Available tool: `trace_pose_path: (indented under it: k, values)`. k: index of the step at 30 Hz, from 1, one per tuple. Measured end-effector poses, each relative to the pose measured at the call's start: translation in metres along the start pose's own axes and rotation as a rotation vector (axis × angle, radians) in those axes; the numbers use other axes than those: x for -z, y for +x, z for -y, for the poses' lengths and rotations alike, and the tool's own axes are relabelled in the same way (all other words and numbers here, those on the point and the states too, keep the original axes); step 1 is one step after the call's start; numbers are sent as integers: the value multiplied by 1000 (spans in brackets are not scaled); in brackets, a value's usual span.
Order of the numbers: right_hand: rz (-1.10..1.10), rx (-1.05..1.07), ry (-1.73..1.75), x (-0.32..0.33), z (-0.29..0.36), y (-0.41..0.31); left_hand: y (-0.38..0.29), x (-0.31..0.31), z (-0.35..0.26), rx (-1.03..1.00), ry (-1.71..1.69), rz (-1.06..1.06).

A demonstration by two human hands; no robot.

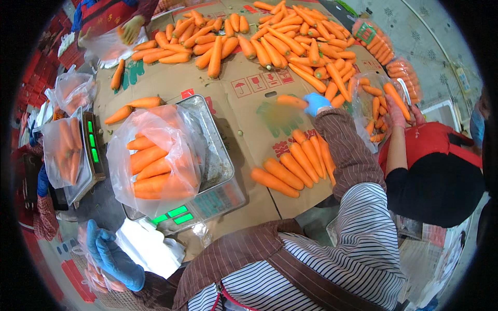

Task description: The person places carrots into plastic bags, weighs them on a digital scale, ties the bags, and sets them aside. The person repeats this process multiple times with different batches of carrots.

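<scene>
My right hand (317,104), in a blue glove, grips the end of a carrot (291,102) above the cardboard (249,144). Several carrots (288,171) lie fanned out in a row below that forearm. At the lower left, my left hand (113,256), also gloved in blue, is raised with its fingers extended and nothing visible in it. Beside it lie white plastic bags (149,245). An open clear plastic bag of carrots (155,163) rests on the metal pan of a digital scale (216,155) with a lit green display.
A large carrot pile (288,35) spreads across the far side. On the right, a co-worker (432,167) holds a carrot over a clear bag (367,112). Another person's gloved hand (132,31) handles a bag at the upper left. A second scale (87,151) stands left, bagged carrots (64,151) on it.
</scene>
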State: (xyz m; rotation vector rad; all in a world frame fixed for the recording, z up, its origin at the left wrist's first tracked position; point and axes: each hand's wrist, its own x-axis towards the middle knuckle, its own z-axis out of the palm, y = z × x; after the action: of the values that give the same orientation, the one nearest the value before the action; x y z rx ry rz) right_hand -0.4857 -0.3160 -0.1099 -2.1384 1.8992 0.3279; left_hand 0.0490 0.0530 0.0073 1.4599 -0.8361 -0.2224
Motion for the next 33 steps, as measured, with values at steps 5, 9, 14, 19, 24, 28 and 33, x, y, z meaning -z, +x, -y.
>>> trace_pose_path:
  k: [5, 9, 14, 19, 24, 28, 33]
  values:
    - [138, 6, 774, 37, 25, -34, -6, -9, 1, 73, -148, 31]
    - [151, 168, 1248, 42, 14, -105, -3, -27, -1, 35, -202, 111]
    - [304, 152, 1684, -33, -70, -259, 2, -72, -20, -42, -218, 236]
    - [28, -818, 1813, -169, -169, -480, 16, -104, -51, -72, -95, 49]
    - [-931, -1339, 2202, -247, -216, -583, 29, -97, -49, -126, 20, 69]
    - [376, -945, 1870, -219, -142, -471, 32, -73, -37, -59, -154, 113]
    - [1033, 32, 1246, -73, 20, -303, 32, -42, -25, -93, -109, 112]
